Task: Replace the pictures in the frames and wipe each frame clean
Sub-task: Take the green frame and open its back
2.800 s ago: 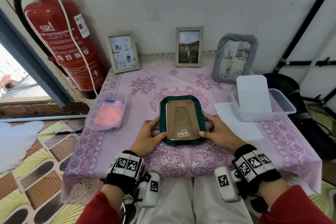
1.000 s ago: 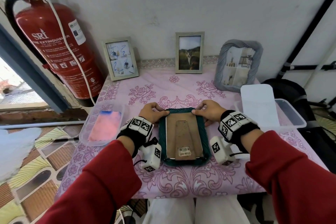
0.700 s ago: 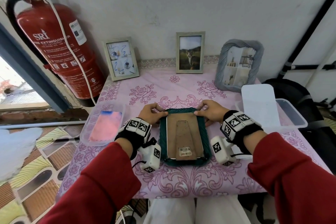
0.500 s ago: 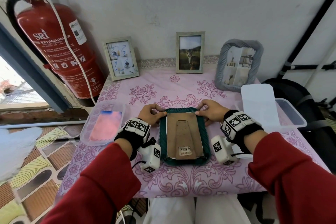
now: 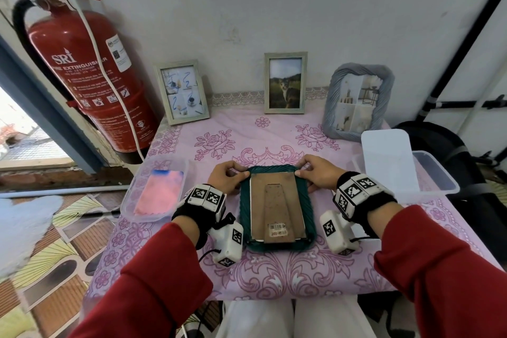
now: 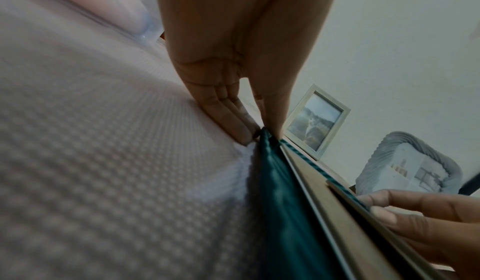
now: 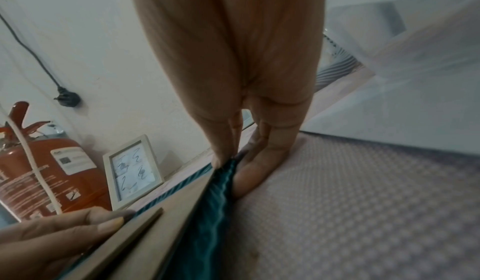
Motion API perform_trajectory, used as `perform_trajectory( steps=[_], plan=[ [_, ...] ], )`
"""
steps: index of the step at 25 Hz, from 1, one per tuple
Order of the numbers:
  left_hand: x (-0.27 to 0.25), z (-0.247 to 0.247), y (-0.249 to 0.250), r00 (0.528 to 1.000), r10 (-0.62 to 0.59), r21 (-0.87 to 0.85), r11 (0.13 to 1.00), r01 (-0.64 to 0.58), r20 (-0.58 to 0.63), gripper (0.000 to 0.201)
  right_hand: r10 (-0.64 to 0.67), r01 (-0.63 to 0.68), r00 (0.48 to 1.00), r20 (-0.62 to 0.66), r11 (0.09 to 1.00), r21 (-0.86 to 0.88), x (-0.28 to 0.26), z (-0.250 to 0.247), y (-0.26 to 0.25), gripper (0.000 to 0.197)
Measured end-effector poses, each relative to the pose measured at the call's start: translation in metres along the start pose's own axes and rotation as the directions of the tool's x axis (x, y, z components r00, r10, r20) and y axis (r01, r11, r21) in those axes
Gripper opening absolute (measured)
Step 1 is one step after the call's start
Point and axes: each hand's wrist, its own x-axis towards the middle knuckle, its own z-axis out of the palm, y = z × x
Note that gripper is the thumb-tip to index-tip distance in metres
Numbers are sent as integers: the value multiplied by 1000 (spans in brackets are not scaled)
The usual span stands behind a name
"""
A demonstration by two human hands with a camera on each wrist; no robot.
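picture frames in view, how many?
4. Green frame face down at table centre, both hands on its far corners. Three stand along the wall: doodle frame left, cat frame middle, grey frame right. No others visible.

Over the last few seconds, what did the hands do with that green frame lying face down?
Both hands slid from the near corners of the green frame to its far corners. The left hand now pinches the far-left corner and the right hand the far-right one, thumbs on top. The frame stayed flat, back up; the three standing frames, the cloth tub and the fire extinguisher did not move.
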Motion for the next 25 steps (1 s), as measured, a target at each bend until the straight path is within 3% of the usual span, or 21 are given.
perform_trajectory(
  steps=[2, 7, 11, 14, 16, 21, 25],
  plan=[
    [-2, 0, 1, 1000, -17, 4, 1000, 17, 5, 3, -10, 10, 1000, -7, 1000, -11, -2, 2, 1, 23],
    [-22, 4, 6, 999, -15, 47, 999, 12, 50, 39, -41, 42, 999, -18, 996, 79, -18, 5, 8, 47],
    [-57, 14, 10, 1000, 12, 186, 983, -11, -3, 26, -129, 129, 992, -3, 990, 58, -34, 9, 20, 67],
    [-79, 24, 13, 1000, -4, 443, 896, 6, -6, 36, -177, 172, 984, 28, 976, 132, -43, 11, 25, 71],
    [-90, 29, 15, 999, -21, 517, 855, 30, -25, 44, -202, 191, 977, 67, 970, 147, -48, 11, 29, 72],
    [-99, 38, 18, 997, -61, 561, 824, 77, -48, 60, -228, 219, 971, 70, 969, 115, -53, 13, 37, 71],
    [-100, 40, 19, 993, -47, 463, 882, 92, -107, 47, -231, 225, 971, 56, 969, 100, -52, 14, 38, 69]
  ],
)
